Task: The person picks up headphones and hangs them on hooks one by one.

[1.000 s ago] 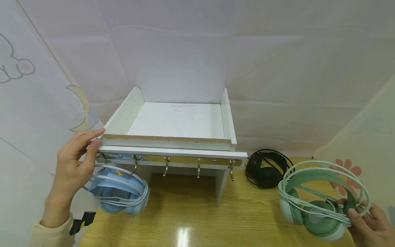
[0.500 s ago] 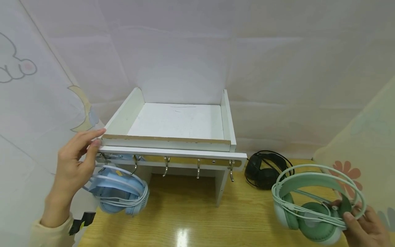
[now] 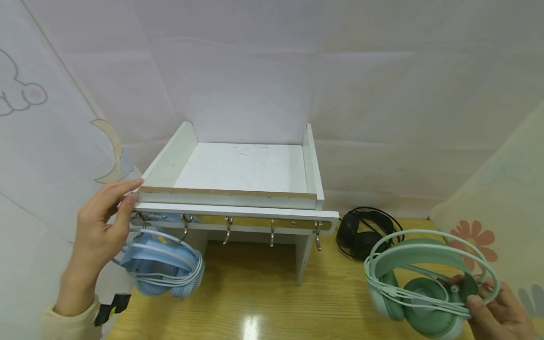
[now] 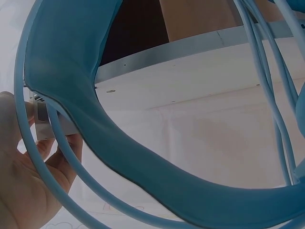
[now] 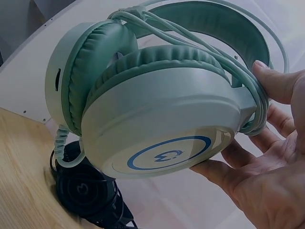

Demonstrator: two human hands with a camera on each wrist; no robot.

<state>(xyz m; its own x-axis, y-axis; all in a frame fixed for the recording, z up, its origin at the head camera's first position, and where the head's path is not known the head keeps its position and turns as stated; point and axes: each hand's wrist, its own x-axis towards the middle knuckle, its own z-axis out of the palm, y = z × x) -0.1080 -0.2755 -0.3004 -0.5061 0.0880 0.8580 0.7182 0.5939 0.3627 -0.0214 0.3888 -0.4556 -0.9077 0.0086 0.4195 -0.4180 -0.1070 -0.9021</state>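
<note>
My right hand (image 3: pixel 501 309) holds the green headphones (image 3: pixel 420 262) by one end of the headband, off the table at the right. Their cable is bundled round them, and in the right wrist view my thumb (image 5: pixel 276 83) lies by the cable strands. At the left, my left hand (image 3: pixel 99 226) grips the corner of the white hook rack (image 3: pixel 238 208), thumb in front and fingers over the top edge. Blue headphones (image 3: pixel 163 264) hang from the rack's leftmost hooks, just below that hand. In the left wrist view their headband (image 4: pixel 114 138) covers much of the picture.
Black headphones (image 3: pixel 361 238) lie on the wooden table (image 3: pixel 263 293) right of the rack. Metal hooks (image 3: pixel 272 233) along the rack's front carry nothing from the middle to the right end. White cloth (image 3: pixel 255 71) stands behind, with patterned cloth (image 3: pixel 510 198) at the side.
My right hand has moved a little left and slightly downward with the green headphones, which now overlap the black pair less at the top. My left hand keeps its hold on the rack.
</note>
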